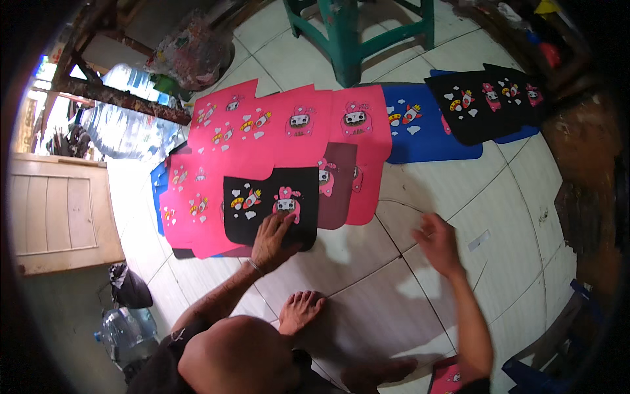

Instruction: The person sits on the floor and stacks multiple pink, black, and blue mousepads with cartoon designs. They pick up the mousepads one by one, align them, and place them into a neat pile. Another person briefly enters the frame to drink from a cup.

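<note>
My left hand (275, 239) rests on the lower part of a black printed panel (241, 220), fingers spread over its pink character print. That panel lies on top of overlapping pink panels (300, 147) and a maroon panel (339, 207), all printed with rockets, clouds or pink characters. My right hand (438, 245) hovers over the tiled floor to the right, blurred, its fingers loosely bent and no object visible in them. A thin curved line runs near its fingertips; whether it is a thread cannot be told. Farther back lie a blue panel (413, 143) and more black panels (465, 123).
A green plastic stool (344, 49) stands behind the panels. Large clear water bottles (133, 128) and a stuffed plastic bag (192, 54) are at the back left. A wooden cabinet door (59, 212) is at left. My bare foot (301, 310) is near my left hand.
</note>
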`<control>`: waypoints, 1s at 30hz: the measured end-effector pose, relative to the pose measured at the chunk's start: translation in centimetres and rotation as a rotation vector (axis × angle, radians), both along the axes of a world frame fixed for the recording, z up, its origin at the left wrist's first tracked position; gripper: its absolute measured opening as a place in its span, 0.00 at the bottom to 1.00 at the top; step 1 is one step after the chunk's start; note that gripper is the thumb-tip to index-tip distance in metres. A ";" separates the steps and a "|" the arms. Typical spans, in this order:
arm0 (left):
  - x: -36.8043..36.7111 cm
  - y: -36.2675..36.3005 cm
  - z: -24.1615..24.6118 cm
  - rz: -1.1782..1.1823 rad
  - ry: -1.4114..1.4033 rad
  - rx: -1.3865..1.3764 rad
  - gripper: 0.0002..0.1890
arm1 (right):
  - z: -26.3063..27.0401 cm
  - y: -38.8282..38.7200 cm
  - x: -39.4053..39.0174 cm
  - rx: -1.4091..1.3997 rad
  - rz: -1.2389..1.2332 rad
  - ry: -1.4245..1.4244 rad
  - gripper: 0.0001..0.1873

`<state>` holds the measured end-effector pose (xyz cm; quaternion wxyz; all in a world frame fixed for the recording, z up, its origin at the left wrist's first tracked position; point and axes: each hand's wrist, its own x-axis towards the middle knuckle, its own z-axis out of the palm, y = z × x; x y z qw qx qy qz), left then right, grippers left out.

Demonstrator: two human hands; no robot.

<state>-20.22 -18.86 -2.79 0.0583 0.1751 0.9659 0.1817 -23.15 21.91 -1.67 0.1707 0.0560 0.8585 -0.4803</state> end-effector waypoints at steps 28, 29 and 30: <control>-5.1 6.4 -2.8 0.047 0.132 0.226 0.22 | -6.2 -18.2 1.0 0.496 -0.622 0.296 0.19; -5.1 6.8 -2.8 0.036 0.141 0.200 0.22 | -6.2 -18.2 0.9 0.478 -0.632 0.282 0.18; -5.2 7.2 -2.7 0.026 0.150 0.171 0.22 | -6.1 -18.3 0.8 0.449 -0.645 0.248 0.17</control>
